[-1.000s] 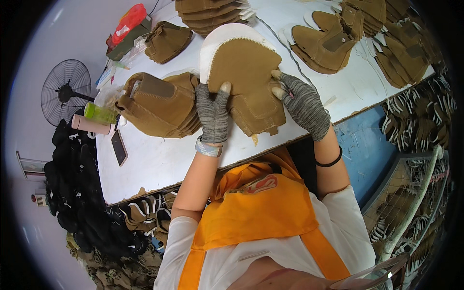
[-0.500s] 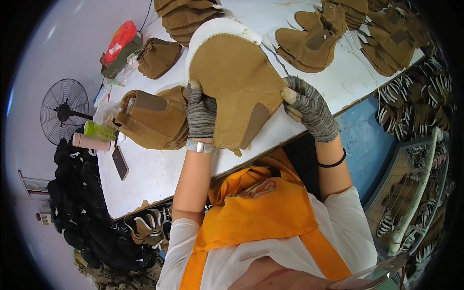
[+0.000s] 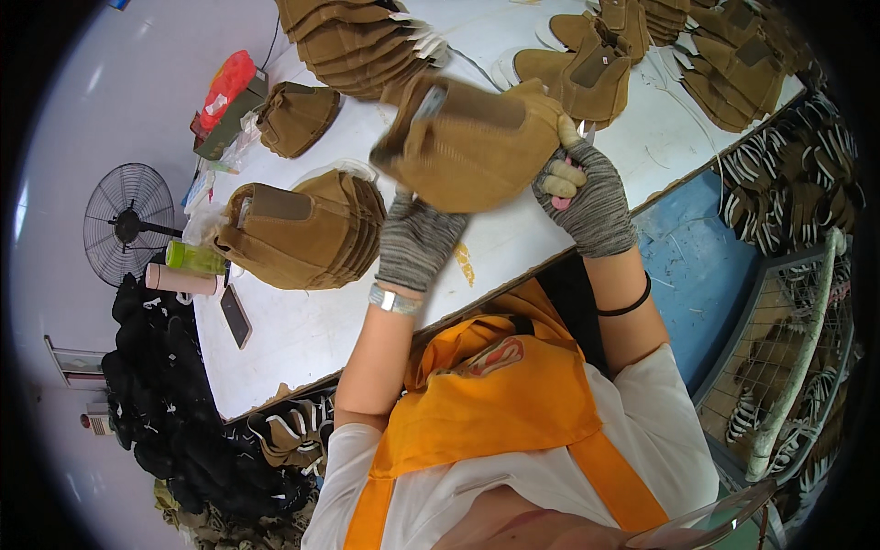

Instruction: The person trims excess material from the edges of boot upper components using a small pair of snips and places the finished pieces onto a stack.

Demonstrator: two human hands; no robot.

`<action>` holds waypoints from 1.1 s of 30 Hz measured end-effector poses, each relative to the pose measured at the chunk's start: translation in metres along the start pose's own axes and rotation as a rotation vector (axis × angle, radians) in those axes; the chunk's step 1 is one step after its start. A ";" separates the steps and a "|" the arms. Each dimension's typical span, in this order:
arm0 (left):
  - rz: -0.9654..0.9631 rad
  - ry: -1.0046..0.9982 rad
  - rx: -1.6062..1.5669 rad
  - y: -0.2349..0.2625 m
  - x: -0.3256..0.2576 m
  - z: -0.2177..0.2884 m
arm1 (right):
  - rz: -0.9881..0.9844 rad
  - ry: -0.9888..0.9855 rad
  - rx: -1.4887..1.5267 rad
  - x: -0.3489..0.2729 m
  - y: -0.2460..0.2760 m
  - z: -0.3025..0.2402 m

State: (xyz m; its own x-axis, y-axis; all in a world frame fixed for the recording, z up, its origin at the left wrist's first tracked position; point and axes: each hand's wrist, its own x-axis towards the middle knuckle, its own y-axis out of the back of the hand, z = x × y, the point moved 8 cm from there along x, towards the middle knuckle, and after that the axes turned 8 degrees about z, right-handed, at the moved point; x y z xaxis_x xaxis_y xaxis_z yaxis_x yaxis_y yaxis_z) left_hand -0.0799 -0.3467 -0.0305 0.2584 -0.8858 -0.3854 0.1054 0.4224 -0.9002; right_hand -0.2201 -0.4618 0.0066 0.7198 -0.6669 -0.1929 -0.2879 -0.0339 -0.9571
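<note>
A brown suede boot upper (image 3: 477, 151), blurred at its left end, is held up over the table with its darker side panel on top. My left hand (image 3: 420, 240), in a grey knit fingerless glove, grips it from below; its fingers are hidden under the upper. Gloved the same way, my right hand (image 3: 587, 197) has its thumb at the upper's right end, with the other fingers curled. A small pink thing (image 3: 561, 202) shows in its curled fingers, too covered to name. Just left of my left hand sits a stack of brown uppers (image 3: 312, 229).
More stacked uppers (image 3: 353, 46) stand at the back, others (image 3: 587, 78) to the right. On the white table (image 3: 293, 339) lie a phone (image 3: 236, 316), a pink cup (image 3: 183, 279) and a green cup (image 3: 195, 258). A fan (image 3: 128, 223) is at left, a wire cart (image 3: 779, 367) at right.
The upper has been turned from its flat, white-edged side to show its side panel on top, and moved away from me. My left hand has shifted right, beneath it.
</note>
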 end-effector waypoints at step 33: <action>-0.138 -0.690 0.762 -0.083 -0.173 0.100 | -0.224 0.115 -0.475 0.021 -0.032 0.077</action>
